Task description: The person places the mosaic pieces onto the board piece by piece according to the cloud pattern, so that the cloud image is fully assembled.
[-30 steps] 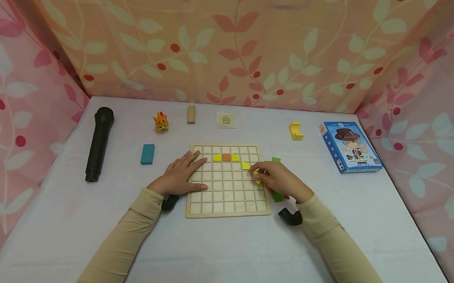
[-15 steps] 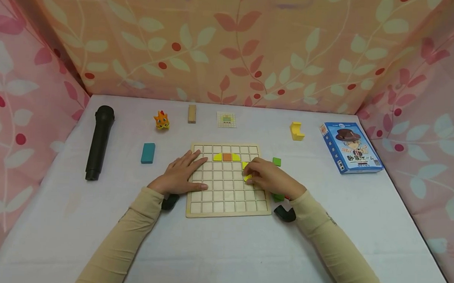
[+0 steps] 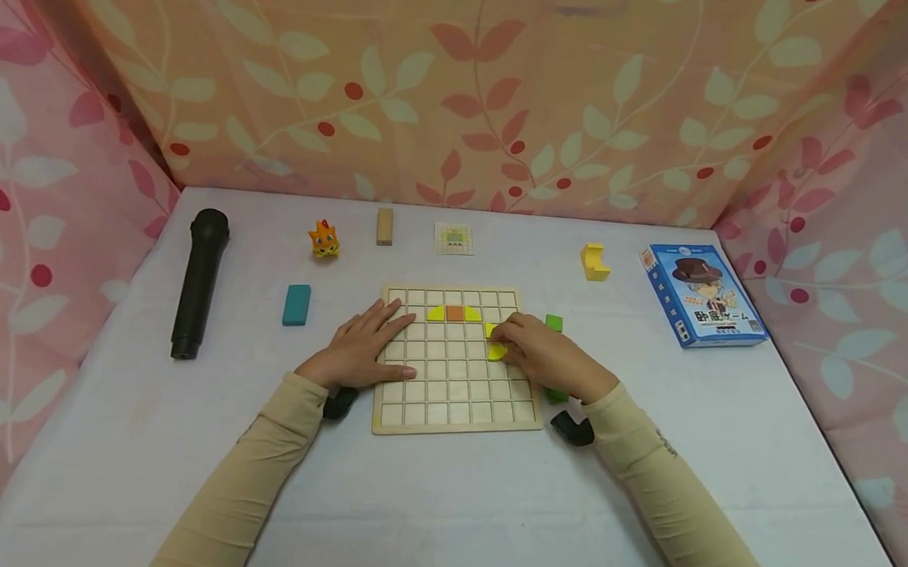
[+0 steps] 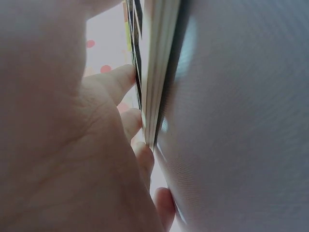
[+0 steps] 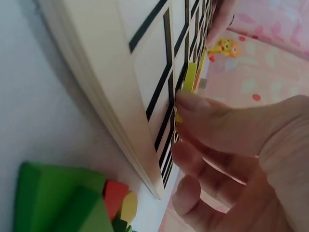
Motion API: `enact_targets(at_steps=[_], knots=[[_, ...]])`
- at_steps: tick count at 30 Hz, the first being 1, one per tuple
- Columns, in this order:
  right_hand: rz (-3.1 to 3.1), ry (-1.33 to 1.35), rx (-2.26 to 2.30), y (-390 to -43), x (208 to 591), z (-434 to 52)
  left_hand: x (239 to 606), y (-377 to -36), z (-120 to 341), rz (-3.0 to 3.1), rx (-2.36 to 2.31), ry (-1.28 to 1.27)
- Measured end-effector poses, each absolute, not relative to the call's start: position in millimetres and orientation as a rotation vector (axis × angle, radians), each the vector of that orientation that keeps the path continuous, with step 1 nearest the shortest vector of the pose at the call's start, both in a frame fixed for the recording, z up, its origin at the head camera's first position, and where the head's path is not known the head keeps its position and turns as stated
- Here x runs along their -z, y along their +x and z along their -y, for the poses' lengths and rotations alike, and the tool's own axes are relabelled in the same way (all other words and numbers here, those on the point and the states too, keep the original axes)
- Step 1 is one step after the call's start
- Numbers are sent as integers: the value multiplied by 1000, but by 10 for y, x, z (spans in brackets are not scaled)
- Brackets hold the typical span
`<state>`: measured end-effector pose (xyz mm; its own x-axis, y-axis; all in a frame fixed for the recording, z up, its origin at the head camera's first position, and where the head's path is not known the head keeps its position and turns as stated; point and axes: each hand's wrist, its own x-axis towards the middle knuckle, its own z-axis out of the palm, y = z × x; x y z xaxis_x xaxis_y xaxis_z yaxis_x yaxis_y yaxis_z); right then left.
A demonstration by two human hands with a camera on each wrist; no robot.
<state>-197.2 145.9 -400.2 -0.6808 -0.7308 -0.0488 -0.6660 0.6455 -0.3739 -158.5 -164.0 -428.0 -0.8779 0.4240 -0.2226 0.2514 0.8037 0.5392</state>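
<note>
A person in beige sleeves sits at a white table [image 3: 446, 500] walled in by pink and orange leaf-print cloth. In the middle lies a wooden grid board [image 3: 453, 400]. The left hand [image 3: 365, 347] rests flat on the board's left side, fingers straight and spread, grasping nothing. The right hand [image 3: 545, 353] is at the board's right side, its fingertips pinching a small yellow piece [image 3: 497, 350] against a grid square just below another yellow piece [image 3: 490, 329]. In the board's second row sit a yellow piece, an orange square [image 3: 455, 313] and another yellow piece, side by side. Just off the board's right edge lie green blocks [image 3: 553, 323], partly hidden by the right hand. Further out on the table are a black microphone [image 3: 197, 283] at far left, a teal block [image 3: 296, 304], an orange cat figure [image 3: 324, 239], a wooden block [image 3: 384, 227], a small pattern card [image 3: 454, 238], a yellow block [image 3: 593, 262] and a blue game box [image 3: 700, 296] at far right.
</note>
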Motion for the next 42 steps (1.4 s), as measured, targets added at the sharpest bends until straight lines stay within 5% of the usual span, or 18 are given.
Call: enact_targets(at_steps=[15,30,42], knots=[[-2699,-958,486,-1941,4008,-1364,4304,-1586,1648,-2655,-742,530],[-2788,-1040,400,-1982,4046,-1363,4260,-1579,1635,-2667,-721,521],[-2799,-624,393,-1967,3780,-1868,4344,-1603,1647,-2653,-737,519]])
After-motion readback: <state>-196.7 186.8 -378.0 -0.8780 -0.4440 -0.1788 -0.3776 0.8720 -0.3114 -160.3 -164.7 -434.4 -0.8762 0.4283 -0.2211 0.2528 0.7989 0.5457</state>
